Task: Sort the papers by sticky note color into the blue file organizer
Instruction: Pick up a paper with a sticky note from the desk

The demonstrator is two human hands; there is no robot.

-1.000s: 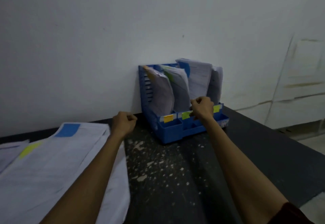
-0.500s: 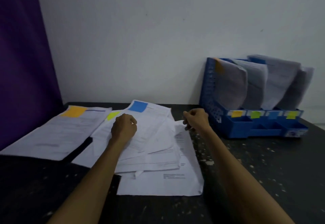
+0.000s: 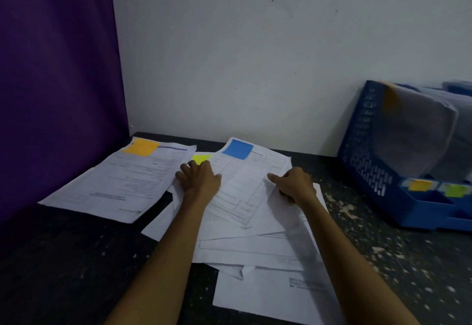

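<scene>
A loose pile of white papers lies on the dark table. The top sheet carries a blue sticky note. My right hand pinches this sheet's right edge, thumb on top. My left hand rests flat on the pile just left of it, fingers by a yellow-green sticky note. Further left lies a separate sheet with an orange sticky note. The blue file organizer stands at the right against the wall, papers upright in its slots, with orange and green labels on its front.
A purple curtain hangs at the left, down to the table's edge. The white wall runs behind the table. The table top is dark with pale specks.
The view has swung left from the organizer to the pile. My right hand has come off the organizer and taken the blue-note sheet's edge. My left hand has uncurled onto the pile.
</scene>
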